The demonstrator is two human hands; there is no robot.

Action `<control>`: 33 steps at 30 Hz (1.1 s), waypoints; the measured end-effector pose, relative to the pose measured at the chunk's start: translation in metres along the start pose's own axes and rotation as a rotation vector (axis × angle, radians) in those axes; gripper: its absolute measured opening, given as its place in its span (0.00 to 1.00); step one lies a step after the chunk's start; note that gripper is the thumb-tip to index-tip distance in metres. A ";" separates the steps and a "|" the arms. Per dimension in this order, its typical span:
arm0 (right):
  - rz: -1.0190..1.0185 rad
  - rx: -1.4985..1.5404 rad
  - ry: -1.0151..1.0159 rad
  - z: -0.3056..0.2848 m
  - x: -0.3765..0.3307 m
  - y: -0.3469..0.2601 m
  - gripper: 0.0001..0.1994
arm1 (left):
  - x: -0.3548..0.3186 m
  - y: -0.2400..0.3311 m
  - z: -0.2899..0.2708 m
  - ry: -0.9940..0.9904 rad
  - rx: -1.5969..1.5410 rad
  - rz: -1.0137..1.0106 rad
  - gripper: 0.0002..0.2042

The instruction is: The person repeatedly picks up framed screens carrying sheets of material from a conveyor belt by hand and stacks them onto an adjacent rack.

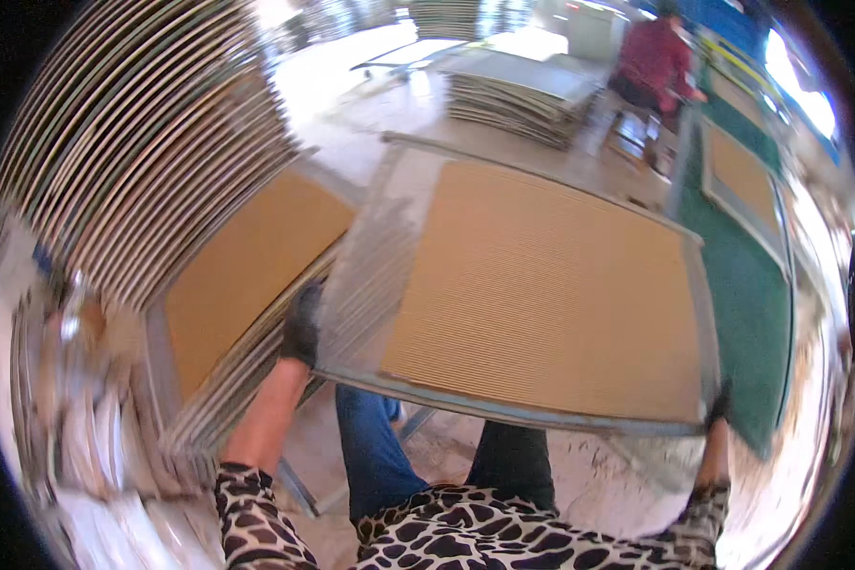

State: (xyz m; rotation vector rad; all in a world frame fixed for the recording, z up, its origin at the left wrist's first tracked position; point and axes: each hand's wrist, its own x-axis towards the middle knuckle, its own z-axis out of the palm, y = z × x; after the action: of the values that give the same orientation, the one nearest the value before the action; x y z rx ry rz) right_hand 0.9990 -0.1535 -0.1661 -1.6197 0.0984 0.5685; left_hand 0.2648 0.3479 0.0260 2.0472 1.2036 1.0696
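A wide rectangular framed tray [541, 304] is held up in front of me, slightly tilted. Fine parallel brown lines, like rows of thin strands, cover most of it, and a bare grey mesh strip [370, 275] shows at its left. My left hand [302, 325], in a dark glove, grips the tray's left edge. At the near right corner my right hand [720, 407], also dark-gloved, grips the frame, its fingers mostly hidden. Close to my left hand lies a stack of similar trays, the top one [256, 271] covered in brown.
Tall stacked frames [142, 142] rise at the left. On the right, a long green surface [746, 332] carries another brown tray [739, 171]. A person in a dark red top [651, 62] sits at the far right, near a low pile of frames [513, 95].
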 end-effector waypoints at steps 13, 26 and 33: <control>-0.754 -0.566 -0.629 0.407 -0.043 -0.221 0.30 | -0.135 -0.079 -0.230 0.652 -0.473 -0.428 0.17; -0.517 -0.424 -1.040 0.864 -0.292 -0.095 0.32 | -0.250 -0.195 -0.434 1.153 -0.286 -0.565 0.24; -0.411 -0.521 -1.068 0.927 -0.311 -0.043 0.29 | -0.270 -0.244 -0.472 1.190 -0.244 -0.633 0.25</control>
State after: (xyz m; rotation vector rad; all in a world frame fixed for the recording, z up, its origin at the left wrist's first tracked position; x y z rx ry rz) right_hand 0.4659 0.6536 -0.0186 -1.5499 -1.2237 1.1112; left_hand -0.3219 0.2453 0.0014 0.5968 1.9065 1.9860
